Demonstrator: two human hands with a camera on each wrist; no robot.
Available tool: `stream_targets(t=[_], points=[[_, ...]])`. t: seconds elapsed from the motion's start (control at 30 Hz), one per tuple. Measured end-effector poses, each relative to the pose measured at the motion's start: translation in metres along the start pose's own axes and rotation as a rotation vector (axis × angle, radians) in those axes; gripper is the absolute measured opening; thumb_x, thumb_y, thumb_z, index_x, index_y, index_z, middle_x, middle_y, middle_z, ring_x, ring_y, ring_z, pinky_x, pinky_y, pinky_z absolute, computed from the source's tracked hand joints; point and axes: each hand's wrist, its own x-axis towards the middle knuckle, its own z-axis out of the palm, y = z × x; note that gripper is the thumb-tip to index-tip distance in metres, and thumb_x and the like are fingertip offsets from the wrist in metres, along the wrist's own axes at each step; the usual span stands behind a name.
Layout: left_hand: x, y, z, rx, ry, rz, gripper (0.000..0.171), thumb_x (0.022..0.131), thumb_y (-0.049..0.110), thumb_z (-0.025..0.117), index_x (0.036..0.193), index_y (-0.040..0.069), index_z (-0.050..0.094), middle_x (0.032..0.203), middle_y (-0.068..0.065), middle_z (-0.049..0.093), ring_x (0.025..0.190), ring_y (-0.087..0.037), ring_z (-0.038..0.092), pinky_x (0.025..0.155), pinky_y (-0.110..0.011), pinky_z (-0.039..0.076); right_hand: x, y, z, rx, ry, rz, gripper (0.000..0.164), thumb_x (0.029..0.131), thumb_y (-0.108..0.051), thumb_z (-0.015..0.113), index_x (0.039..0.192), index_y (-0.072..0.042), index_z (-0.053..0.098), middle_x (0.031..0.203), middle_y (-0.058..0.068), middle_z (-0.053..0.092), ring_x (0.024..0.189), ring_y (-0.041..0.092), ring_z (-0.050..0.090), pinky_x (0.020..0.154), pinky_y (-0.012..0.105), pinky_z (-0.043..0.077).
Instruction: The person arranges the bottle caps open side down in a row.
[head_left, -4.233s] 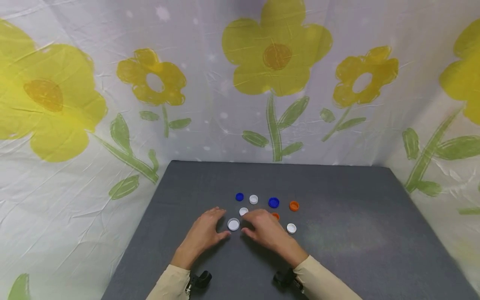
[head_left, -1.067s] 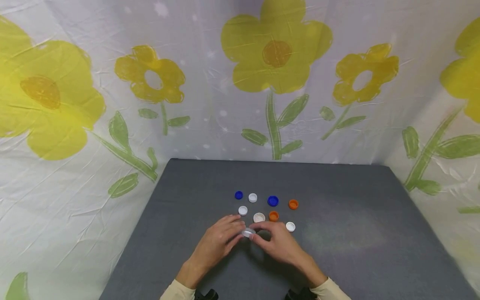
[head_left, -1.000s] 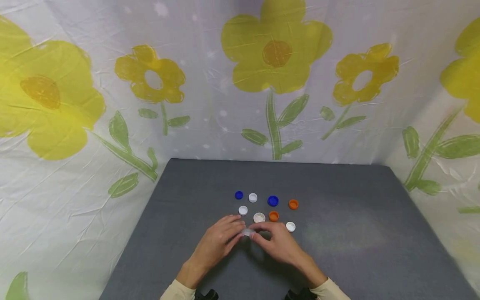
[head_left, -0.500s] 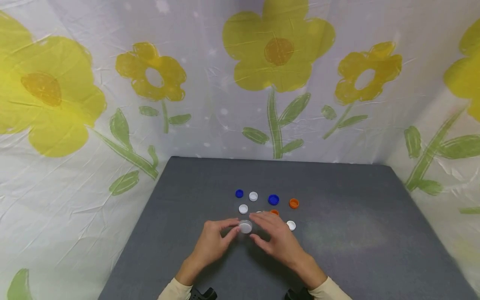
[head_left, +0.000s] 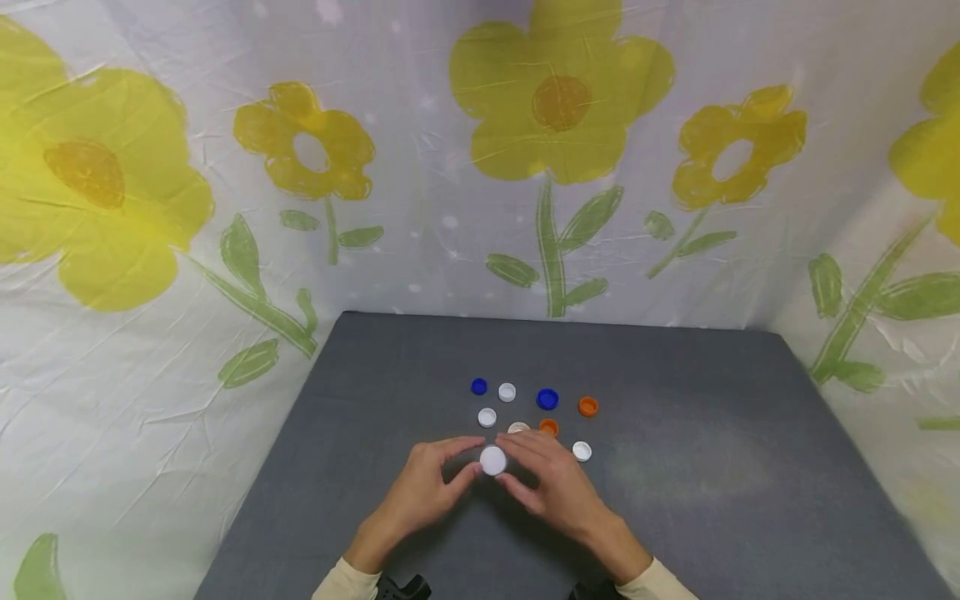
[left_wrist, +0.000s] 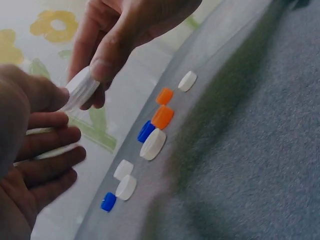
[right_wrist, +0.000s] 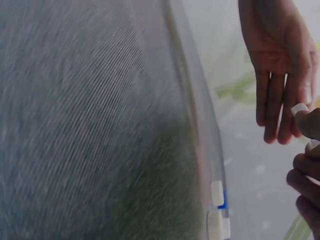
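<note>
Held cap [head_left: 492, 460] is above the table [head_left: 697, 467], between my left hand [head_left: 426, 482] at 9 o'clock and right hand [head_left: 557, 483] at 3. From it: near row of three caps [head_left: 487, 417] 12 to 2, far row of four [head_left: 547, 399] behind, outlying cap [head_left: 582, 451] at 3.

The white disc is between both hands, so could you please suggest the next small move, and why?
I would probably lower the white disc gently onto the bare gray table on the near side of the other caps: the thumbs of the left hand and right hand are at its edge, it is raised off the surface, and those caps lie mostly farther away.
</note>
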Motion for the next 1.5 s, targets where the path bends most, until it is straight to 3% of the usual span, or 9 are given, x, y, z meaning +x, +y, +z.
stream_targets(t=[0.23,0.4,0.63,0.83,1.1,1.5], points=[[-0.003,0.001,-0.009,0.057,-0.013,0.183,0.042,0.087,0.01,0.092,0.127,0.005,0.08,0.129,-0.01,0.081,0.121,-0.029,0.078,0.103,-0.05,0.061,0.002,-0.01,0.002,0.106,-0.045,0.114,0.048,0.085,-0.02,0.095,0.129,-0.009,0.079,0.127,0.001,0.081,0.12,0.021,0.076,0.104,0.041,0.06],[-0.009,-0.002,-0.012,0.138,-0.014,0.26,0.038,0.084,0.012,0.095,0.119,0.004,0.082,0.119,-0.01,0.083,0.116,-0.03,0.079,0.099,-0.049,0.063,0.004,-0.016,0.003,0.106,-0.105,0.113,0.041,0.086,-0.023,0.095,0.123,-0.013,0.08,0.119,-0.003,0.082,0.114,0.017,0.077,0.1,0.039,0.061],[-0.023,-0.009,-0.018,0.201,-0.134,0.241,0.03,0.085,0.016,0.094,0.112,0.01,0.082,0.112,-0.001,0.084,0.114,-0.027,0.08,0.099,-0.045,0.064,0.004,-0.023,0.01,0.049,-0.276,0.054,0.033,0.088,-0.026,0.093,0.116,-0.013,0.081,0.111,-0.005,0.082,0.107,0.014,0.077,0.098,0.036,0.061],[-0.034,-0.01,-0.02,0.319,-0.224,0.21,0.025,0.088,0.023,0.093,0.107,0.011,0.083,0.11,-0.001,0.084,0.111,-0.023,0.08,0.097,-0.043,0.064,0.003,-0.032,0.019,0.013,-0.38,0.022,0.028,0.09,-0.027,0.091,0.113,-0.015,0.082,0.108,-0.007,0.082,0.106,0.011,0.076,0.1,0.034,0.06],[-0.042,-0.004,-0.022,0.39,-0.331,0.131,0.023,0.088,0.025,0.092,0.106,0.014,0.083,0.115,-0.002,0.083,0.116,-0.023,0.078,0.098,-0.044,0.063,0.001,-0.04,0.023,0.003,-0.458,0.002,0.026,0.091,-0.027,0.09,0.112,-0.015,0.083,0.108,-0.008,0.082,0.105,0.008,0.075,0.099,0.032,0.059],[-0.051,-0.002,-0.015,0.453,-0.439,0.12,0.023,0.087,0.026,0.092,0.106,0.019,0.083,0.112,0.003,0.083,0.119,-0.021,0.075,0.099,-0.042,0.063,-0.007,-0.046,0.033,-0.086,-0.478,-0.091,0.025,0.087,-0.036,0.092,0.105,-0.02,0.084,0.11,-0.008,0.079,0.103,0.009,0.073,0.097,0.031,0.058]])
